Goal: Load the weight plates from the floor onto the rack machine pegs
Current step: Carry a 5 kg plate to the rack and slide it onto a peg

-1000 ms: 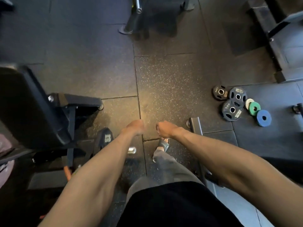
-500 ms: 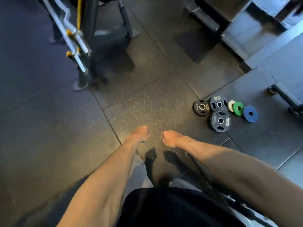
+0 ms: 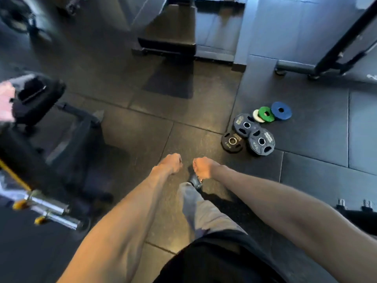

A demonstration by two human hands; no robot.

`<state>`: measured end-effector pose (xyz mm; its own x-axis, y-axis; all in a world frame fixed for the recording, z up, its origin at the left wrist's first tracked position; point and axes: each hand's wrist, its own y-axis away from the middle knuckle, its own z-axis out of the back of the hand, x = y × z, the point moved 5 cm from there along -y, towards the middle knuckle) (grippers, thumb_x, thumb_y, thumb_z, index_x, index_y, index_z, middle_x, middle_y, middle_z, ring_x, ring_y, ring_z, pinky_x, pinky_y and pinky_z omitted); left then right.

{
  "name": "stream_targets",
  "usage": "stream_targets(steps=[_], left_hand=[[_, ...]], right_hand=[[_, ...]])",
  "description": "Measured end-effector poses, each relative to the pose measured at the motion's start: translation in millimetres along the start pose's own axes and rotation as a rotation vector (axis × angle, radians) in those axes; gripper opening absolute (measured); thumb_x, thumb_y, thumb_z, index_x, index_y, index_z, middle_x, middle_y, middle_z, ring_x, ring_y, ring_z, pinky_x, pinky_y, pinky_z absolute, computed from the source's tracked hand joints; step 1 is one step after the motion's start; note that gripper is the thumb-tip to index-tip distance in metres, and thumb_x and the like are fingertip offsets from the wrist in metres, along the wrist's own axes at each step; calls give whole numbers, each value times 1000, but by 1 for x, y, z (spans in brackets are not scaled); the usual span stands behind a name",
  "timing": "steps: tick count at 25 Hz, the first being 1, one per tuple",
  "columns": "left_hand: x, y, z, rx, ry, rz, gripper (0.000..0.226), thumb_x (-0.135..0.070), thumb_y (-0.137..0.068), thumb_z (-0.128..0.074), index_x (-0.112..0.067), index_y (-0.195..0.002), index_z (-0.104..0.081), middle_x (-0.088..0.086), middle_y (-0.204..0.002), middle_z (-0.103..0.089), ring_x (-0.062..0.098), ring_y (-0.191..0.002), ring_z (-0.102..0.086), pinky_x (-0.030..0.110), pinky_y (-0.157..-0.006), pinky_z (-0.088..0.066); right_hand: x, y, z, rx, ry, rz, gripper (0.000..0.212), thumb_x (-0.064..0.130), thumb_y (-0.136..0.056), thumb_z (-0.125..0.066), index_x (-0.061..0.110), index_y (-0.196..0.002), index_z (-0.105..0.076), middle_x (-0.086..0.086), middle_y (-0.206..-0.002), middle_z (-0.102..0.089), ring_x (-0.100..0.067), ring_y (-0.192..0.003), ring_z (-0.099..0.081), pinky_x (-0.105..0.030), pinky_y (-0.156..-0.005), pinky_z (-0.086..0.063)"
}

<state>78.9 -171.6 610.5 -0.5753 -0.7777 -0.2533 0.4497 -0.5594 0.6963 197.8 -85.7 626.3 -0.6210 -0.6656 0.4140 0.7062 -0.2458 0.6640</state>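
Note:
A cluster of weight plates lies flat on the dark rubber floor, ahead and to my right. Three are black: a small one (image 3: 232, 142) and two larger ones (image 3: 245, 125) (image 3: 261, 141). Behind them sit a white plate (image 3: 256, 116), a green plate (image 3: 266, 114) and a blue plate (image 3: 281, 110). My left hand (image 3: 171, 163) and right hand (image 3: 204, 167) are held out in front of me, side by side, fingers curled into fists, holding nothing. Both are short of the plates and to their left.
Chrome bar ends with yellow clips (image 3: 53, 213) jut in at lower left. A black padded bench (image 3: 40, 94) stands at left. A dark platform (image 3: 169, 37) lies ahead, and a machine frame base (image 3: 295, 67) at upper right. My foot (image 3: 195, 181) shows below my hands.
The view has swung round: the plates now lie further right and appear closer, and a bench and bar ends have come into view at left. My hands stay curled and apart.

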Motion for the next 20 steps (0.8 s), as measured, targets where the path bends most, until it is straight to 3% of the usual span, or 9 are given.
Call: stream_targets(steps=[5, 13, 17, 20], left_hand=[[-102, -98, 77, 109, -244, -214, 24, -19, -91, -49, -14, -107, -67, 14, -113, -70, 32, -107, -66, 40, -90, -53], [-250, -203, 107, 237, -573, -566, 26, -18, -96, -49, -8, -114, -64, 17, -119, -68, 34, -110, -64, 38, -86, -51], [-301, -245, 105, 333, -693, -708, 10, -21, -91, -50, -17, -93, -59, 14, -111, -70, 32, -102, -65, 33, -78, -47], [-344, -283, 111, 401, -757, -816, 7, -22, -89, -52, -17, -90, -58, 12, -106, -70, 31, -98, -65, 33, -76, -45]], right_hand=[[-54, -63, 88, -158, -235, -218, 30, 10, -93, -43, 6, -112, -66, -21, -115, -69, -37, -104, -67, -36, -80, -51], [-152, -83, 167, -421, -586, -549, 32, 12, -94, -44, 4, -117, -64, -20, -120, -67, -37, -113, -63, -39, -90, -50], [-187, -101, 184, -489, -742, -705, 29, 11, -95, -44, 5, -116, -63, -19, -117, -66, -37, -110, -63, -38, -86, -50], [-215, -117, 207, -529, -856, -826, 26, 12, -95, -45, 7, -112, -63, -15, -115, -68, -35, -107, -66, -36, -80, -50]])
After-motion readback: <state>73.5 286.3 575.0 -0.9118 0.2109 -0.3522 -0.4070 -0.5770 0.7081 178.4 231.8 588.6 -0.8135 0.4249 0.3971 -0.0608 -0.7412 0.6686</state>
